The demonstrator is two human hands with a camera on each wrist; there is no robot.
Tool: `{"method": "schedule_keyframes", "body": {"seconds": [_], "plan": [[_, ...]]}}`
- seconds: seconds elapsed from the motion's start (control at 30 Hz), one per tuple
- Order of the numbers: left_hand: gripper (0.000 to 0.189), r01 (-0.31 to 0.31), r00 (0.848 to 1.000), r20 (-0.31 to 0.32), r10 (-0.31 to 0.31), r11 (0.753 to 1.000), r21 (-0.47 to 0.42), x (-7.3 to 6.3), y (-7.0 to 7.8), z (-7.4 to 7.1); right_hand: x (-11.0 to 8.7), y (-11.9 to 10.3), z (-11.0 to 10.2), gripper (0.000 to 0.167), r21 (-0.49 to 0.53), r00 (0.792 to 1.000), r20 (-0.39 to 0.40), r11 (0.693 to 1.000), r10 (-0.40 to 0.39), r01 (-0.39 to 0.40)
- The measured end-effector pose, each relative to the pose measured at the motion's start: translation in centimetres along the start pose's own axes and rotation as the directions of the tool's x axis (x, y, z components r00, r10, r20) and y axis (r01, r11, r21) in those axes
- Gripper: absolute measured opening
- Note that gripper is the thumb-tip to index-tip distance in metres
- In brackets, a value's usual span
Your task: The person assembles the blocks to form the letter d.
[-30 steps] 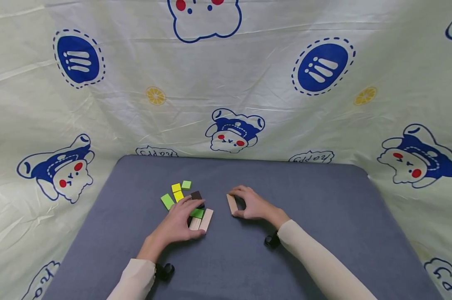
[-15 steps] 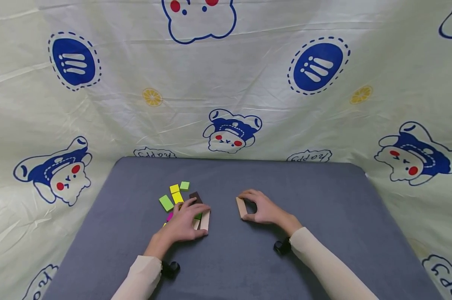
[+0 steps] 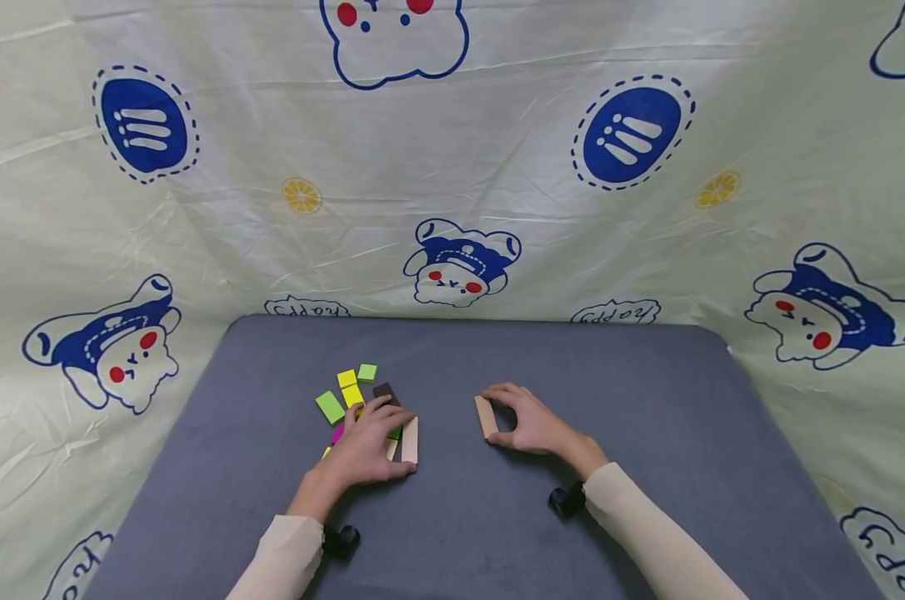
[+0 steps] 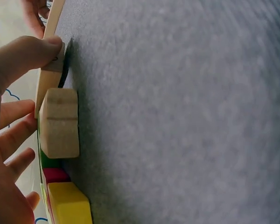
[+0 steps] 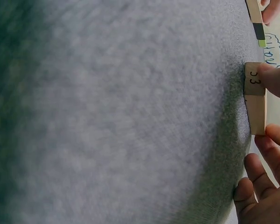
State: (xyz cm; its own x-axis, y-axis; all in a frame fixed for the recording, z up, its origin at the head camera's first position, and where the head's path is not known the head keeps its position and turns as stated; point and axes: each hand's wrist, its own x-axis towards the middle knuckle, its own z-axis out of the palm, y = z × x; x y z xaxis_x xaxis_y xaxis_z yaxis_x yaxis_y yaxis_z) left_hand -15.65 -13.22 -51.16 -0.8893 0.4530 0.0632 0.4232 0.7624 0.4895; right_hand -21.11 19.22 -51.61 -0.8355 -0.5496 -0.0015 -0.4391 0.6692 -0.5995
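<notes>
In the head view my left hand (image 3: 362, 447) pinches a plain wooden block (image 3: 411, 440) by its two ends, thumb at the near end and a finger at the far end. The block lies at the right edge of a group of blocks. Under that hand sits another wooden block (image 4: 60, 122), with a magenta block (image 4: 56, 175) and a yellow block (image 4: 71, 203) beside it. Farther right, my right hand (image 3: 535, 423) grips a second plain wooden block (image 3: 486, 418) by its ends. Its end face carries the marking "53" in the right wrist view.
Behind the left hand lie a green block (image 3: 330, 407), a yellow block (image 3: 352, 395), a small light green block (image 3: 367, 373) and a dark brown block (image 3: 384, 392). All rest on a grey cloth-covered table (image 3: 452, 525). A printed curtain (image 3: 527, 183) hangs behind it.
My right hand has slid its wooden block a little to the right. My left hand's fingers have closed onto the wooden block's ends, and that block has turned straighter.
</notes>
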Motion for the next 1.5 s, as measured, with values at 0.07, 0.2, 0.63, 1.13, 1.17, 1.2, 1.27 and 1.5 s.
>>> {"method": "schedule_keyframes", "body": {"seconds": [0.07, 0.2, 0.63, 1.13, 1.17, 1.2, 1.27, 1.5], "plan": [[0.071, 0.006, 1.000, -0.010, -0.006, 1.000, -0.011, 0.0, 0.1, 0.1, 0.0, 0.0, 0.0, 0.067, -0.001, 1.000, -0.007, 1.000, 0.003, -0.003], [0.071, 0.023, 0.999, -0.027, -0.023, 0.999, -0.022, 0.0, 0.2, 0.3, -0.1, 0.0, 0.1, 0.069, 0.010, 1.000, -0.010, 1.000, 0.018, -0.018], [0.071, 0.034, 0.997, -0.071, -0.037, 0.999, -0.036, -0.1, 1.2, 0.5, -0.3, -0.2, 0.1, 0.073, 0.013, 0.999, -0.040, 0.999, 0.032, -0.031], [0.079, 0.010, 0.991, -0.131, -0.017, 0.998, -0.054, -0.3, 3.2, 0.8, -2.4, -1.6, -0.7, 0.074, 0.096, 0.983, -0.169, 0.993, 0.078, -0.062], [0.080, 0.006, 0.991, -0.133, -0.014, 0.998, -0.057, -0.3, 3.3, 0.9, -2.6, -1.7, -0.7, 0.074, 0.106, 0.980, -0.182, 0.992, 0.083, -0.065], [0.080, 0.001, 0.990, -0.138, -0.010, 0.998, -0.061, -0.3, 3.4, 0.9, -2.7, -1.8, -0.8, 0.075, 0.113, 0.977, -0.193, 0.991, 0.087, -0.066], [0.079, -0.001, 0.989, -0.145, -0.009, 0.998, -0.065, -0.4, 3.6, 1.0, -3.0, -1.9, -1.0, 0.075, 0.134, 0.972, -0.214, 0.989, 0.096, -0.068], [0.074, 0.011, 0.994, -0.110, -0.023, 0.995, -0.101, -0.4, 4.3, 1.5, -3.7, -2.2, -1.8, 0.073, 0.137, 0.959, -0.251, 0.986, 0.132, -0.099]]}}
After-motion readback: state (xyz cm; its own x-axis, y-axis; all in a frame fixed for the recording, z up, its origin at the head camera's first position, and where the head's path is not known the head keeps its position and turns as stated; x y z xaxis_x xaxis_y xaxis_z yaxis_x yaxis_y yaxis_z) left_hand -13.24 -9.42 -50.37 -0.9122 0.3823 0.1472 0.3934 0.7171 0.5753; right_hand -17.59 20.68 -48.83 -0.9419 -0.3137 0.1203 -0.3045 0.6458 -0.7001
